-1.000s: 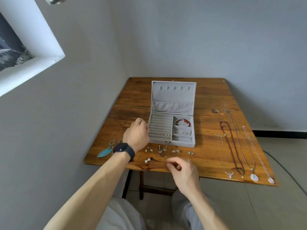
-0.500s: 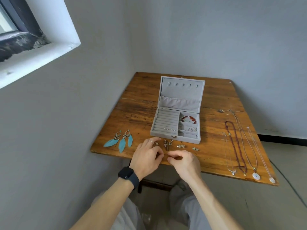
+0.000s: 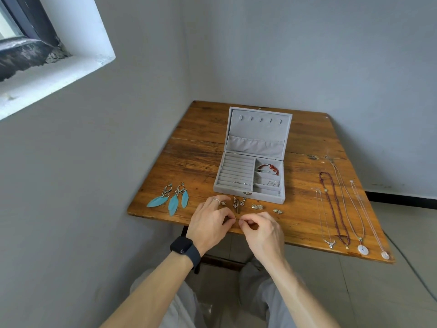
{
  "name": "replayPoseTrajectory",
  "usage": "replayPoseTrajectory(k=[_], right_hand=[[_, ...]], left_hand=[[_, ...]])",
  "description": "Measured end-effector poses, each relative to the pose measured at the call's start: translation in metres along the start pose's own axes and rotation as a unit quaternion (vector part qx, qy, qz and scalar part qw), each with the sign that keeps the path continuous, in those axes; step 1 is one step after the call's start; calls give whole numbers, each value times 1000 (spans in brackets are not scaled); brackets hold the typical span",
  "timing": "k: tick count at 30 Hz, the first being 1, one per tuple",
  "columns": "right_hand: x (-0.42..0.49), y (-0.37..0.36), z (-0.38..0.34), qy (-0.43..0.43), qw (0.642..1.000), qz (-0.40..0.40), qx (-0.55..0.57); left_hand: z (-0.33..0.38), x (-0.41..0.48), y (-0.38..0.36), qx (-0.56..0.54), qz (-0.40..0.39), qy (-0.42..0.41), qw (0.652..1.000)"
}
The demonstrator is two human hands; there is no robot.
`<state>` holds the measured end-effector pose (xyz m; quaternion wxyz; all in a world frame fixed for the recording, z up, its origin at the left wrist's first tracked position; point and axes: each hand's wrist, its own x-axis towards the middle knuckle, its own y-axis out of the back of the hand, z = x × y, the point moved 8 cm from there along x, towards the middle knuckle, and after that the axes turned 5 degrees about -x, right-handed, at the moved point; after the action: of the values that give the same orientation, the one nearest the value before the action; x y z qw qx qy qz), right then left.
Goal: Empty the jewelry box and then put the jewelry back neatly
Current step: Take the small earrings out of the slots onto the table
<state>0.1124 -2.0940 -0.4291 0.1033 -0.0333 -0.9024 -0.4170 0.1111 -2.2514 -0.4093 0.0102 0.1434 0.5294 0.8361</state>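
Left hand (image 3: 209,224), right hand (image 3: 263,229), both pinching one tiny piece (image 3: 236,220) (too small to identify), before open jewelry box (image 3: 264,196)

Spotted a wooden table (image 3: 201,129) shoved right into the corner where two grey walls met, left wall (image 3: 106,162) and back wall (image 3: 307,55) both plain and bare. Picked out a seam running across the boards from the table's left edge towards its right edge, with worn, darker grain at the far side. Caught a dark frame (image 3: 220,259) below the near edge. Up at the top left, noted a deep white window sill (image 3: 54,76) with a dark window frame (image 3: 30,22) above it, and something dark and rough beyond, too blurred to name. Past the right edge, found pale floor tiles (image 3: 390,292), a black skirting strip (image 3: 402,196) along the foot of the back wall, and a thin cable (image 3: 409,266) trailing over the tiles.
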Motion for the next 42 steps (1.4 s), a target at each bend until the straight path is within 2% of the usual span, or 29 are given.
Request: replayPoseTrajectory(k=[12, 19, 25, 31, 37, 42], right_hand=[[-4, -5, 0, -1, 999, 17, -28], [-8, -3, 6, 11, 1000, 10, 0], [-9, -2, 9, 13, 1000, -16, 17], [-1, 6, 0, 22, 999, -40, 29], [59, 24, -32, 95, 993, -11, -74], [113, 9, -46, 102, 965, -56, -233]], left_hand=[[-1, 1, -1, 5, 11, -2, 1000], [-6, -7, 9, -9, 29, -1, 1000], [-50, -30, 19, -29, 60, 73, 995], [-59, -42, -7, 62, 15, 58, 996], [-55, -45, -7, 72, 39, 74, 994], [-53, -46, -5, 82, 34, 84, 993]])
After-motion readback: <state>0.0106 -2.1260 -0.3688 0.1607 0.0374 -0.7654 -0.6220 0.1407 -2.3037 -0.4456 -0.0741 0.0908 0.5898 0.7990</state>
